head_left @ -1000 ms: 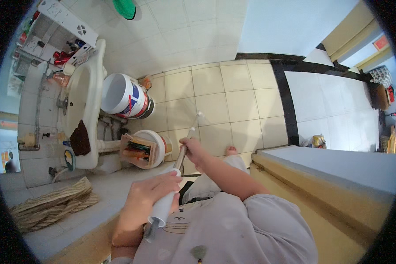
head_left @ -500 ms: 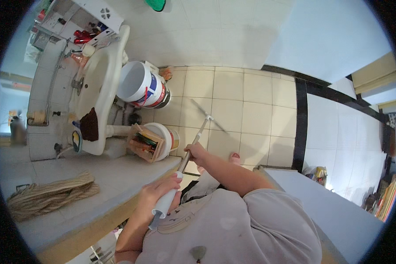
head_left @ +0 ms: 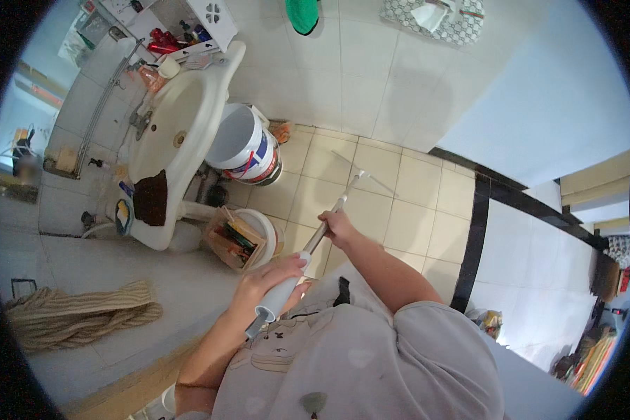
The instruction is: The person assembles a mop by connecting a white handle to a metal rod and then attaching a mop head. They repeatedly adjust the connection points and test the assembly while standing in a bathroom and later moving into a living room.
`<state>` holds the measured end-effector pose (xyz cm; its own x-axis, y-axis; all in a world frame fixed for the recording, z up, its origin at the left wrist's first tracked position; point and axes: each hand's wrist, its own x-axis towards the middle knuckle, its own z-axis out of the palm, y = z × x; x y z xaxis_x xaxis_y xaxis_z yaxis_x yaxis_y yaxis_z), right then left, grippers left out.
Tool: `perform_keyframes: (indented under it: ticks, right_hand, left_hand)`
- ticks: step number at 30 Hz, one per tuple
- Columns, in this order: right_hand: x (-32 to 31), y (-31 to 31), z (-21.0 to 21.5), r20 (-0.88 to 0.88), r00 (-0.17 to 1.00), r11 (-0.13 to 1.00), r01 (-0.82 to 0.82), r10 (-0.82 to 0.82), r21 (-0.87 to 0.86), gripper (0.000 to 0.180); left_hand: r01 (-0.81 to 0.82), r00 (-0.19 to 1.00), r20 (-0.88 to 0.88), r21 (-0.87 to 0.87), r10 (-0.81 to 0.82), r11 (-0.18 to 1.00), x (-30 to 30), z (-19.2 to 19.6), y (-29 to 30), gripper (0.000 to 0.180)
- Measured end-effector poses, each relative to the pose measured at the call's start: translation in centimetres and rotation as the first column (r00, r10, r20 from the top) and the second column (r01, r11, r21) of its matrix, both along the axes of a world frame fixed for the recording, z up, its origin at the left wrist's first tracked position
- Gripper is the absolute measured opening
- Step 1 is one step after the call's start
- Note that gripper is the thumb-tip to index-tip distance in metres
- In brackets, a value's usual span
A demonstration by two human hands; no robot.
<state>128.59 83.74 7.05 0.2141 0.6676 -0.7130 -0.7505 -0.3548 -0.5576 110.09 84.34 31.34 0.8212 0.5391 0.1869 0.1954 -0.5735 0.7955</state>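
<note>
Holds a long pole (head_left: pixel 316 242) with both hands, set apart from each other along it. Clamps the left hand (head_left: pixel 264 283) around the grey-white handle (head_left: pixel 277 298) at the near end, close before a light grey shirt (head_left: pixel 378 350). Clamps the right hand (head_left: pixel 338 228) around the pole farther along, just short of a white collar (head_left: pixel 340 204). Slants the pole from near left to far right, down to a white joint (head_left: pixel 360 174) and a thin crossbar (head_left: pixel 382 185) low at the cream tiled floor (head_left: pixel 416 231), around the middle of the scene. Cannot tell about contact along the whole crossbar.

Has a white sink (head_left: pixel 218 115) at the left, with a dark brown cloth (head_left: pixel 150 199) over its near end. Includes a white bucket (head_left: pixel 239 140) with blue and red markings just right of the sink and, nearer, a wooden box (head_left: pixel 220 257) of slim items overlapping a round white container (head_left: pixel 264 227). Shows a striped cloth bundle (head_left: pixel 84 316) on a white ledge (head_left: pixel 154 343) at near left, and a green object (head_left: pixel 302 15) on the far wall (head_left: pixel 360 70).
</note>
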Motion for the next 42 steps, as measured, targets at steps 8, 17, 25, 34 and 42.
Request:
perform_keyframes:
  ticks: [8, 17, 25, 34, 42]
  right_hand:
    - [7.4, 8.1, 0.5, 0.026, 0.984, 0.983, -0.173, 0.175, -0.066, 0.022]
    - [11.5, 17.8, -4.7, 0.056, 0.821, 0.823, -0.565, 0.568, -0.065, 0.031]
    - [9.4, 12.4, -4.3, 0.027, 0.663, 0.634, -0.702, 0.748, -0.324, 0.013]
    - [7.9, 6.1, -2.2, 0.062, 0.761, 0.755, -0.624, 0.646, -0.204, 0.012]
    - [12.6, 7.8, -4.7, 0.042, 0.575, 0.570, -0.793, 0.817, -0.214, 0.022]
  left_hand:
    - [-0.189, 0.979, -0.070, 0.049, 0.192, 0.981, 8.8, -1.0, 3.4, 0.024]
    - [-0.576, 0.817, -0.015, -0.015, 0.576, 0.817, 15.0, -5.3, 5.4, 0.026]
    - [-0.688, 0.726, -0.086, -0.101, 0.683, 0.719, 14.1, -5.3, 0.1, 0.022]
    - [-0.688, 0.722, -0.043, -0.141, 0.690, 0.711, 11.5, -2.8, -5.6, 0.027]
    - [-0.685, 0.702, 0.052, -0.224, 0.711, 0.693, 15.6, -10.2, -4.4, 0.027]
